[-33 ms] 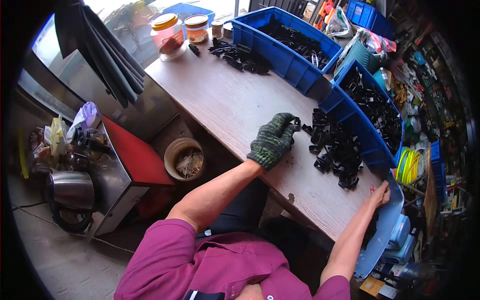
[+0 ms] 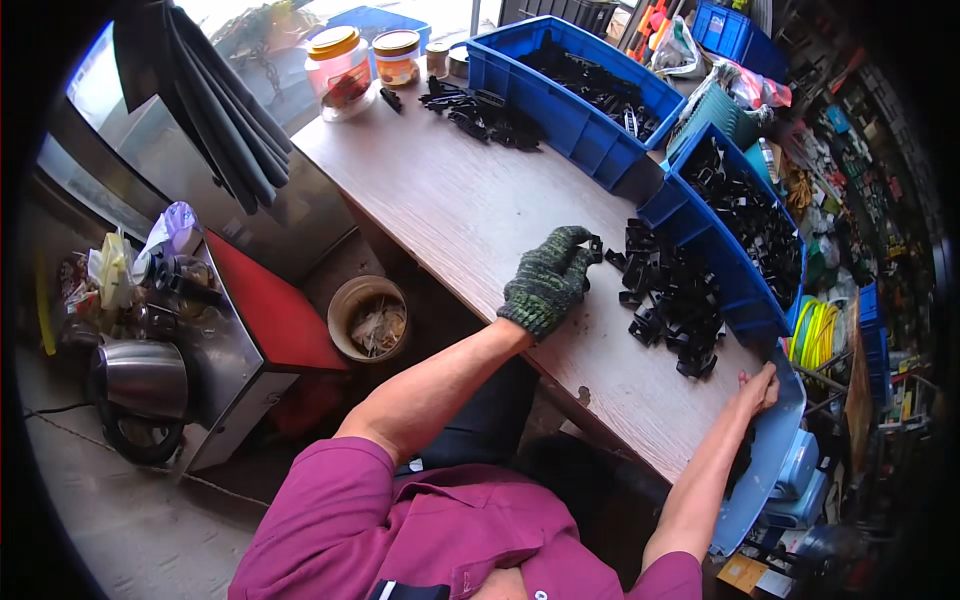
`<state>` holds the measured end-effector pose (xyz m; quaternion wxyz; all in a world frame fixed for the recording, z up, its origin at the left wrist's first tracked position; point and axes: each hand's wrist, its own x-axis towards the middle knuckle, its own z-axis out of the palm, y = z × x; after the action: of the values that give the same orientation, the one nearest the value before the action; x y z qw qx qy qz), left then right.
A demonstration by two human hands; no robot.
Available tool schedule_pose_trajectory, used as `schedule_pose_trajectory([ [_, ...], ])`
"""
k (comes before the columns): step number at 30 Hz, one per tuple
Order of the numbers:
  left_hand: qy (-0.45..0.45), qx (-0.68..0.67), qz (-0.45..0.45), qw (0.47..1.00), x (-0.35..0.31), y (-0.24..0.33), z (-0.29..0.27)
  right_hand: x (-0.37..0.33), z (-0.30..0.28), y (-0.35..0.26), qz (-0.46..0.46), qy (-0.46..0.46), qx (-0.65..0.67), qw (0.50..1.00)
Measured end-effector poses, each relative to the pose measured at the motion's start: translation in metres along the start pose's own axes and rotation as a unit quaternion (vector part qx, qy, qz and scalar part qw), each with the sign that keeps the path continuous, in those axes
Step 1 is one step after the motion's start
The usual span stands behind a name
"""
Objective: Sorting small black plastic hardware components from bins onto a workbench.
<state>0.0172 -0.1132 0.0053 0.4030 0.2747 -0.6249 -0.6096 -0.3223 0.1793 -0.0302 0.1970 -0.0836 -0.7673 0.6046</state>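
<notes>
Neither hand has visibly moved since the earlier frame. On the near right side of the heap of black clips [image 2: 668, 292], the bare right hand [image 2: 760, 388] curls by the pale-blue bin [image 2: 765, 490]; I cannot tell if it holds anything. Left of the heap and closer to it, the gloved left hand [image 2: 548, 283] pinches a small black clip [image 2: 596, 249] on its heap-facing side, long axis unclear. Just beyond the heap stands a blue crate [image 2: 690, 228].

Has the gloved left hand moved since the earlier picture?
No, not visibly: against the table, the gloved left hand keeps its place, left of the pile of black parts.
</notes>
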Motion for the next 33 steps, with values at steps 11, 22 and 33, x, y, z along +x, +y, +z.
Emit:
schedule_pose_trajectory([
  [11,-0.033,0.020,-0.001,0.999,0.001,-0.005,-0.006,-0.093,-0.022,-0.114,0.085,-0.160,0.178,0.967],
  [22,-0.092,-0.022,-0.132,0.987,-0.019,0.006,-0.016,-0.277,0.027,-0.132,0.098,-0.584,0.066,0.803],
  [33,-0.110,0.179,0.030,0.977,-0.010,-0.008,-0.018,-0.303,0.039,-0.116,-0.001,-0.592,0.104,0.799],
])
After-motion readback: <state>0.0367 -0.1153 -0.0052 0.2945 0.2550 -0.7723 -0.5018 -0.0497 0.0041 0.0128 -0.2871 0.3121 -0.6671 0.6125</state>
